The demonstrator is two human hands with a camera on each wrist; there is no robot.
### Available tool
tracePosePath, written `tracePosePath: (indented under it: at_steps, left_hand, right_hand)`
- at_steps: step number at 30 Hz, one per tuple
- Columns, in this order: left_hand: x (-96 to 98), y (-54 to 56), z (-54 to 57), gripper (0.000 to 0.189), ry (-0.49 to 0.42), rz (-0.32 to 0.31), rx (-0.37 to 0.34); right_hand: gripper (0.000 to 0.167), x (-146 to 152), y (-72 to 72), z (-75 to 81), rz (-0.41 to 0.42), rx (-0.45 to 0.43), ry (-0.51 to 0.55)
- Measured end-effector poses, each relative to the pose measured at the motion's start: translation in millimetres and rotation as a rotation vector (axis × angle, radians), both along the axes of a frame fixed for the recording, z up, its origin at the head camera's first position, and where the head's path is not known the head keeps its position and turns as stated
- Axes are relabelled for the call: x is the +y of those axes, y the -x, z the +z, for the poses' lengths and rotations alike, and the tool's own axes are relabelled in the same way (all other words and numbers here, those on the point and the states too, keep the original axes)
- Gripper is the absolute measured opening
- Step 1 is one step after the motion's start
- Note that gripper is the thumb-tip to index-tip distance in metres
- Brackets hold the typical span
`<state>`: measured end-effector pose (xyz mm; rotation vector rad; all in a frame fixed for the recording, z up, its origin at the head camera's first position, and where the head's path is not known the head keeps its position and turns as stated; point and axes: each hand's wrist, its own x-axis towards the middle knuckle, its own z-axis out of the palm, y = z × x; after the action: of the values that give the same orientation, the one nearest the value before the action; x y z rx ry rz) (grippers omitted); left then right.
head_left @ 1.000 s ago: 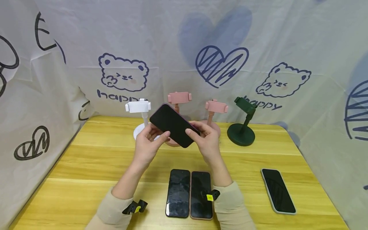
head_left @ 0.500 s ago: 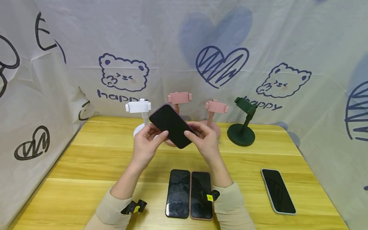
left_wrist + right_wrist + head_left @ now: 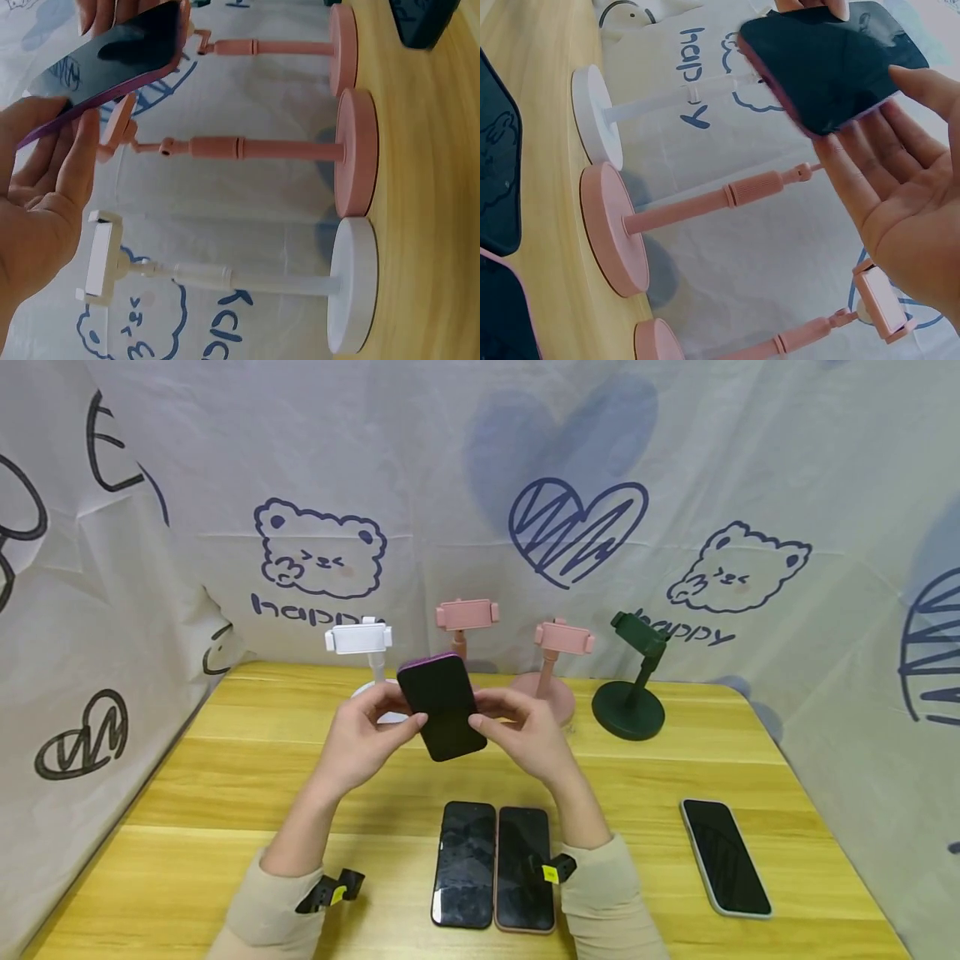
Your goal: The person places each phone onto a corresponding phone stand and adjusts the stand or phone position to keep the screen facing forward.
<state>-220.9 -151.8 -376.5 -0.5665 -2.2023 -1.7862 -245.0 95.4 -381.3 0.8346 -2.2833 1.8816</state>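
A dark-screened smartphone (image 3: 444, 708) with a purple edge is held up above the table by both hands. My left hand (image 3: 366, 737) pinches its left long side, thumb on the screen and fingers behind. On the opposite side my right hand (image 3: 528, 733) grips it the same way. The phone stands nearly upright, its top leaning slightly left in the head view. Just behind it are a white phone stand (image 3: 360, 639) and a pink phone stand (image 3: 467, 615), whose lower part the phone and hands hide. Another pink phone stand (image 3: 564, 639) rises behind my right hand.
Two black smartphones, one at left (image 3: 463, 865) and one at right (image 3: 524, 870), lie side by side near my right forearm. A white-edged smartphone (image 3: 726, 858) lies at the right. A dark green phone stand (image 3: 630, 710) stands at the back right, before a printed cloth (image 3: 450, 460).
The phone has turned from a slanted pose to nearly upright and dropped slightly. My left hand has shifted a little left and down; both hands keep hold of the phone.
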Motion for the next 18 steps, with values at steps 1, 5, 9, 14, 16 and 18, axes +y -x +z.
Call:
tracePosePath:
  at_steps: [1,5,9,14,16,18]
  left_hand:
    - [-1.3,0.2,0.3,0.025,0.03,-0.006,-0.005]
    - [-3.9,-0.1,1.3,0.022,0.129,-0.033,-0.036]
    - [-4.1,0.2,0.7,0.021,0.166,-0.052,-0.059]
    - [-2.1,1.7,-1.5,0.023,0.144,-0.05,-0.058]
    - [-0.7,2.1,-2.0,0.026,0.123,-0.046,-0.059]
    - [0.9,2.0,-2.1,0.029,0.107,-0.04,-0.061]
  right_hand:
    - [0.033,-0.1,0.3,-0.6,0.006,0.006,-0.022]
    - [0.034,-0.9,0.6,-1.9,0.015,0.002,-0.088]
    - [0.032,-1.5,0.8,-3.1,0.004,-0.015,-0.104]
    - [0.032,-1.4,0.9,-4.5,-0.011,-0.014,-0.081]
    - [0.032,-1.7,0.7,-4.8,-0.016,-0.006,-0.061]
    - [0.031,-2.4,0.5,-5.0,-0.021,-0.002,-0.035]
